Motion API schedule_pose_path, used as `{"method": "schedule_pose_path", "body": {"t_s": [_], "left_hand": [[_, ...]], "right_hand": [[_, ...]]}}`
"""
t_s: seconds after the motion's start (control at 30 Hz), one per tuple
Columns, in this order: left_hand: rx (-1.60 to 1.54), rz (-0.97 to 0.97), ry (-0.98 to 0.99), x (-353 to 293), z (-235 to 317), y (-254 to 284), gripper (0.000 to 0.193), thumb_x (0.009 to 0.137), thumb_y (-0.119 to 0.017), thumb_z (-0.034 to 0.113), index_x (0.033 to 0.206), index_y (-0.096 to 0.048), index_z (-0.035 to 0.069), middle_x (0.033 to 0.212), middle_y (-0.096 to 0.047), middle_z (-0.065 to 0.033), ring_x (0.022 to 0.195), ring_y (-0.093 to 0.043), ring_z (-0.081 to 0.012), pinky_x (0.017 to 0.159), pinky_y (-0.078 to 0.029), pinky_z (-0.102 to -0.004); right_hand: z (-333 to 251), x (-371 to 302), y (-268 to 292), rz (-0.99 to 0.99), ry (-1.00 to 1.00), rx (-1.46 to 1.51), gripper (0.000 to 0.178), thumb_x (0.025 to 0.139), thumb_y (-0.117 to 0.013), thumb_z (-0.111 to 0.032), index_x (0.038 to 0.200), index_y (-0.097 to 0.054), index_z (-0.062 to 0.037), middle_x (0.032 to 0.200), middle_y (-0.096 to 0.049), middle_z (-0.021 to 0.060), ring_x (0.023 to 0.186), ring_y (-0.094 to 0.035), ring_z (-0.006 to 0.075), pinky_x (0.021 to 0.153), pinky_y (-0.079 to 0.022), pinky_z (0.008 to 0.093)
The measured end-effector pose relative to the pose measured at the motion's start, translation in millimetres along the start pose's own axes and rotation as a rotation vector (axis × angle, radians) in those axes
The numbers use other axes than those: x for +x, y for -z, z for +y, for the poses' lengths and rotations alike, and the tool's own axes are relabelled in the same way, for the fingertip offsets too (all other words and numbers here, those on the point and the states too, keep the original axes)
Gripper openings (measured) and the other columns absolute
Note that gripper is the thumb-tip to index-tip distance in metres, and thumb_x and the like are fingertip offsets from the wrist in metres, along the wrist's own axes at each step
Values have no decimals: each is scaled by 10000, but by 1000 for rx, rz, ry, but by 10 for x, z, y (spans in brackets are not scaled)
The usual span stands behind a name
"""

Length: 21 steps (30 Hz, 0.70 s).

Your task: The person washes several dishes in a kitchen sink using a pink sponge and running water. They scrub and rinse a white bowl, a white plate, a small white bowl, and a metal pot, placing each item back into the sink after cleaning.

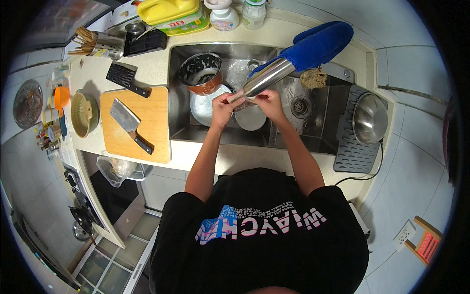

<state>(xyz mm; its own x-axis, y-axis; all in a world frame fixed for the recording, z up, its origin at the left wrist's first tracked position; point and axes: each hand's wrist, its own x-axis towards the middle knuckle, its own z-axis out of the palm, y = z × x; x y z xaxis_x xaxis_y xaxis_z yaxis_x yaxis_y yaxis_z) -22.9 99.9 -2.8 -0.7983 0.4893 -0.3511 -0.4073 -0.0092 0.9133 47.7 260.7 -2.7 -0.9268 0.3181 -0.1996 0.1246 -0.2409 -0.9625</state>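
Note:
Over the sink (178,115), my left hand (223,109) and my right hand (270,107) are close together below the tip of a thick steel faucet (268,77). Both have bent, closed fingers meeting around something small that I cannot make out. Blue gloves or cloth (320,46) hang over the faucet's upper part. Beyond my left hand, a brown pot (198,87) with a dark inside holds whitish suds. Beneath it lies a pale, shiny round dish (200,110), partly covered by my hand. A round pale bowl (251,120) sits below my right hand.
Left of the sink, a cleaver (125,117) lies on a wooden cutting board (159,122); a black-bladed knife (122,76) overlaps its far edge. A yellow jug (171,17) stands behind. Right are a scrubber (312,78), a drain (301,106) and a steel bowl (369,118) on a grey mat (345,147).

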Motion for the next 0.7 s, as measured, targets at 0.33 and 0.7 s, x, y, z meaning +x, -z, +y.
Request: {"method": "schedule_pose_path", "body": {"t_s": [0.33,0.7], "left_hand": [[-65,59,30,58,-161,-288,470,814,-557,22,1245,-372,10,1064,-546,-93,946,-529,-159,824,-439,-281],[-62,213,86,-124,-158,-398,554,850,-563,155,1321,-324,-13,1205,-484,-124,1133,-439,-198,979,-334,-316]], "right_hand": [[-280,-265,-460,431,99,-466,314,747,-657,-14,1061,-638,-18,754,-643,55,628,-529,58,599,-458,230],[-173,-382,-379,478,183,-57,304,772,-624,5,1073,-627,-28,970,-651,136,850,-634,209,748,-477,281]]}}
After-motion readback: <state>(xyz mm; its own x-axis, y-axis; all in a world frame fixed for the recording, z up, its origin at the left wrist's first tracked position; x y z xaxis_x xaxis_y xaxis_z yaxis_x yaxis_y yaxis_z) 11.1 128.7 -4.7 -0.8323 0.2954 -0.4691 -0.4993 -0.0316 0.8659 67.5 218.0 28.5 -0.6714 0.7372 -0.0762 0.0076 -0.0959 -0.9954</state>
